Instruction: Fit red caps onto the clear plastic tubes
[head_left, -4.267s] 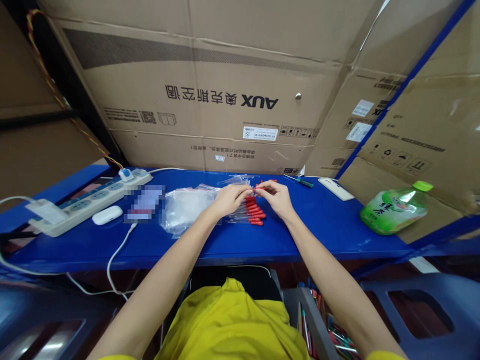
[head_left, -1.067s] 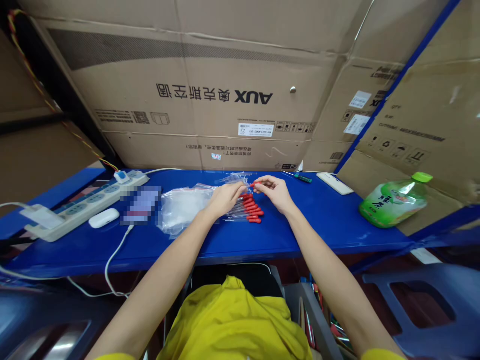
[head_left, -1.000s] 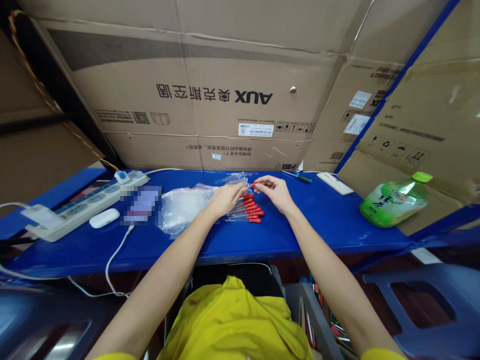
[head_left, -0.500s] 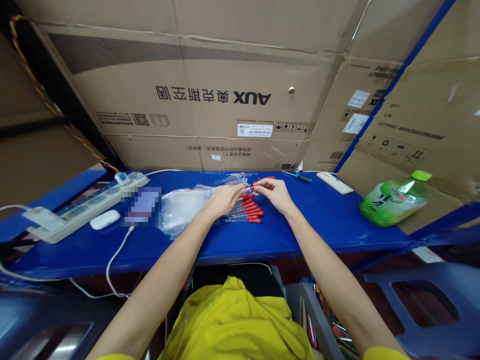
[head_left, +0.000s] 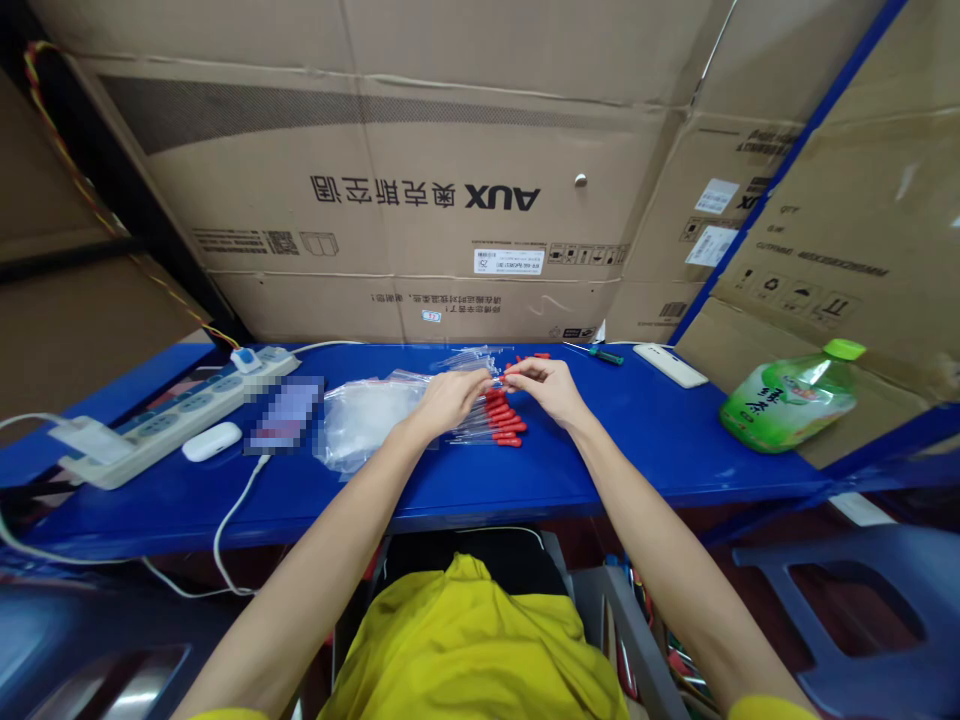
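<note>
My left hand is closed, its fingertips pinching the end of a glass dropper tube that is mostly hidden behind the hand. Facing it, my right hand pinches a small red rubber bulb, right at the tube's end. Whether the bulb sits on the tube I cannot tell. Below the fingers lie several droppers, red bulbs to the right and clear stems to the left. Behind my left hand is a bunch of bare glass tubes. A few loose red bulbs show behind my right hand.
Clear plastic bags lie left of my left hand. Further left are a phone, a white earbud case and a power strip. A screwdriver, a white device and a green bottle are on the right.
Both hands stay almost in place, fingertips still together at the bulb. The view has shifted very slightly.
</note>
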